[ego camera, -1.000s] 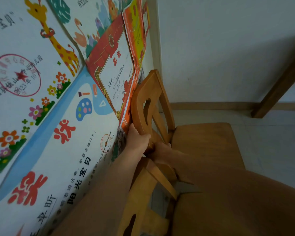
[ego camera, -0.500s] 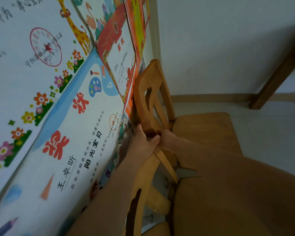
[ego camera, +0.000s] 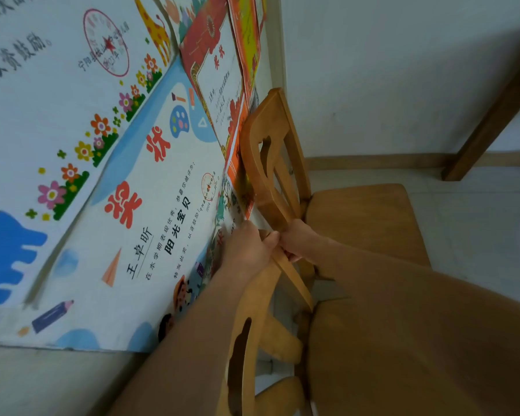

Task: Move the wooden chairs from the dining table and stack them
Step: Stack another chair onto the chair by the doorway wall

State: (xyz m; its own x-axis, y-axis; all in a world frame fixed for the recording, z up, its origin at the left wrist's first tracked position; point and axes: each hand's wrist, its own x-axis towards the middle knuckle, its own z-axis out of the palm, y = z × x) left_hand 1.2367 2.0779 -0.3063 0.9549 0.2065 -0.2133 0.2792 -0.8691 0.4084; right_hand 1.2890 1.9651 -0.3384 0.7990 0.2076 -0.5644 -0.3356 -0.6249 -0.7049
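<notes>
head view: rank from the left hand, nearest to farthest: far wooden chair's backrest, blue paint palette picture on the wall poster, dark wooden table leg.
From the left hand:
1. Far wooden chair's backrest, just beyond the hand, against the wall.
2. Blue paint palette picture, up on the left wall poster.
3. Dark wooden table leg, far right, across the floor.

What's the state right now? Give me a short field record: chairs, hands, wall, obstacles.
chairs: two wooden chairs side by side along the wall, far chair, near chair
left hand: left hand gripping the near chair's backrest top
right hand: right hand closed on the far chair's backrest, low on its frame
wall: paper certificates right behind both backrests
obstacles: table leg beyond the far chair
stacked: not yet
</notes>
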